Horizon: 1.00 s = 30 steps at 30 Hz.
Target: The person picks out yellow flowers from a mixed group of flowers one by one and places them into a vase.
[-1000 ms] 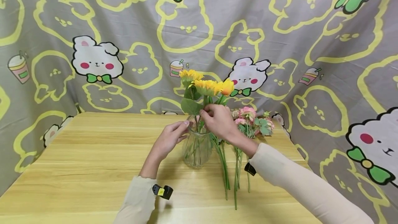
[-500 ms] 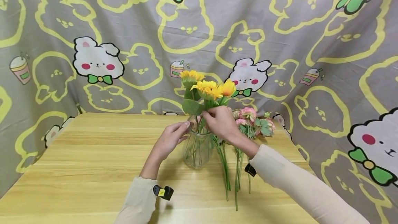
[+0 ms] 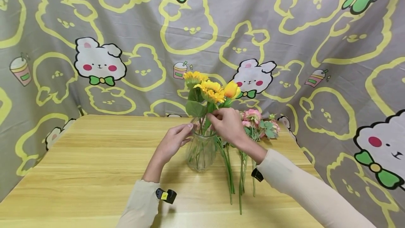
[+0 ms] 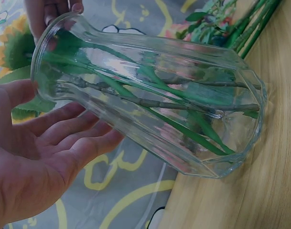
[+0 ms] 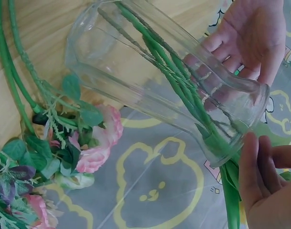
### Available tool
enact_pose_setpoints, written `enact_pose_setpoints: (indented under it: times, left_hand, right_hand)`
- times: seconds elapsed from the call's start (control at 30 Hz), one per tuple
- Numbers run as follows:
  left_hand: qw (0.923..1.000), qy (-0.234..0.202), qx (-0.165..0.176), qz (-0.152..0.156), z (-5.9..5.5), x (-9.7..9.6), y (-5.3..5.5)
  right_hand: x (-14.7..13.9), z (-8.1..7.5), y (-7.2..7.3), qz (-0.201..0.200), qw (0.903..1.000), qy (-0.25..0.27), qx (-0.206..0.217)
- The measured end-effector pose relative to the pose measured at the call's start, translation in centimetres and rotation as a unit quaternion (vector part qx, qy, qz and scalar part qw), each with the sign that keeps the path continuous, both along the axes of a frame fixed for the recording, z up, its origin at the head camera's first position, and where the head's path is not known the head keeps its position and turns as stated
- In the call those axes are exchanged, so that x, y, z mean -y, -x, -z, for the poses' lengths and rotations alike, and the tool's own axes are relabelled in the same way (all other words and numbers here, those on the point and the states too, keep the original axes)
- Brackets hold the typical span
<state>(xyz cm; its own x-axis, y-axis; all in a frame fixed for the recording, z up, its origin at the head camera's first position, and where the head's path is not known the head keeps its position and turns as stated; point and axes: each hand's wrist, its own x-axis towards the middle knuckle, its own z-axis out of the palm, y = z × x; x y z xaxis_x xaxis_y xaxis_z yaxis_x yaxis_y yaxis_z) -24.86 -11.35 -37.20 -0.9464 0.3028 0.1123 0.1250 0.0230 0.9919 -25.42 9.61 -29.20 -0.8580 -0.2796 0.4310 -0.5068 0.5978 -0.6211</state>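
A clear glass vase (image 3: 201, 154) stands upright on the table, with several green and brown stems inside. Above its mouth rise two yellow sunflowers (image 3: 212, 90) with broad green leaves, and a yellow-orange tulip (image 3: 231, 90) to their right. My left hand (image 3: 172, 141) steadies the vase from the left. Its thumb touches the rim and its fairly straight fingers (image 4: 71, 125) lie along the neck. My right hand (image 3: 228, 125) is just above the rim on the right, thumb and forefinger pinching a flower stem among the leaves. Which bloom that stem carries cannot be told.
Pink flowers (image 3: 252, 116) with green leaves lie right of the vase, their long stems (image 3: 241, 185) reaching toward the table's front. A grey curtain (image 3: 139, 27) with yellow outlines and rabbit faces hangs behind the wooden table (image 3: 95, 164).
My right hand has shifted slightly right. The front sunflower has turned its face more toward the head camera, and the tulip now stands more apart from it. My left hand stays at the vase.
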Motion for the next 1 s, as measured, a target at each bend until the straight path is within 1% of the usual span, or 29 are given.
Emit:
enact_pose_setpoints:
  times: [0.13, 0.23, 0.4, 0.57, 0.73, 0.87, 1.0]
  left_hand:
    - [1.0000, 0.000, -0.003, -0.001, 0.0, 0.0, -0.1]
    - [1.0000, -0.001, 0.000, -0.003, 0.0, 0.0, -0.1]
    - [1.0000, -0.007, 0.003, -0.005, -0.1, 0.0, -0.1]
    - [1.0000, -0.006, -0.002, -0.006, -0.1, -0.1, -0.2]
    - [0.9999, -0.006, -0.006, -0.006, -0.1, -0.1, -0.2]
    - [1.0000, -0.002, -0.006, -0.006, -0.1, -0.1, -0.2]
    - [1.0000, 0.003, 0.001, -0.008, -0.1, -0.1, -0.2]
  right_hand:
    - [-0.2, 0.1, -0.3, 0.007, 0.9995, -0.009, -0.029]
    - [-0.4, 0.2, -0.5, 0.021, 0.9991, -0.009, -0.035]
    - [-0.8, 0.6, -1.0, 0.044, 0.9987, -0.006, -0.026]
    - [-1.3, 1.1, -1.6, 0.053, 0.9985, 0.009, -0.011]
    - [-1.8, 2.0, -2.4, 0.060, 0.9974, 0.037, 0.017]
    - [-2.2, 3.3, -3.0, 0.077, 0.9929, 0.064, 0.064]
    - [-2.3, 4.4, -3.6, 0.080, 0.9880, 0.069, 0.113]
